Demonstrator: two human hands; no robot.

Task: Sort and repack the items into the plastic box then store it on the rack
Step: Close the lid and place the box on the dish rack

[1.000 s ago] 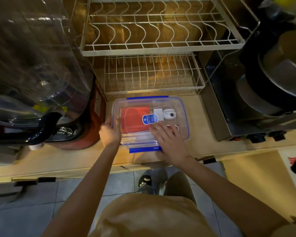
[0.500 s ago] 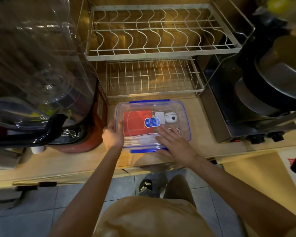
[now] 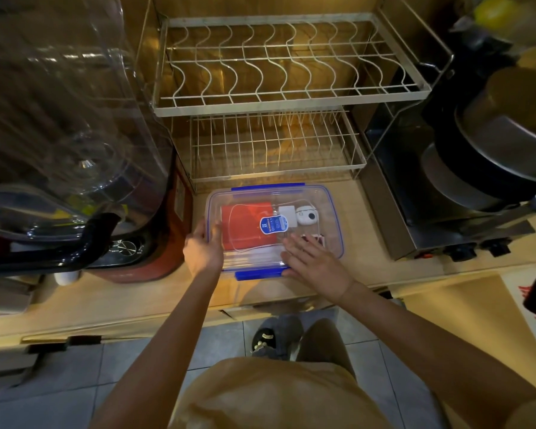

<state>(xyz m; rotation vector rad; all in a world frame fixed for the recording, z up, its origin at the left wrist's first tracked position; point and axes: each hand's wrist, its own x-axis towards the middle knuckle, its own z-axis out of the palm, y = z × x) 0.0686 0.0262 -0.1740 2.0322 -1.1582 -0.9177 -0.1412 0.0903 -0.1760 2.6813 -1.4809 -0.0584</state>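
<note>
A person is standing at a wooden counter (image 3: 369, 212), both hands on a clear plastic box (image 3: 331, 212) sitting at the centre of the frame, just below the lower tier of a two-tier wire rack (image 3: 291, 103). The lid is lying on the box, its blue clips (image 3: 260, 274) showing at the near and far edges. The left hand (image 3: 203, 247) is gripping the box's left side, thumb over the lid's rim and fingers curled down the wall. The right hand (image 3: 314, 263) is lying open and flat, fingers spread, pressing on the lower right part of the lid. Through the plastic, a red packet (image 3: 245, 224), a white adapter (image 3: 287, 213), a small white round device (image 3: 307, 215) and a thin white cable are lying inside. A blue label (image 3: 273, 225) is showing near the lid's middle. At left of the frame, a red appliance with a clear jug (image 3: 75, 119) is standing beside the box; at right, dark pans (image 3: 492, 156) are stacking on a steel stand.
</note>
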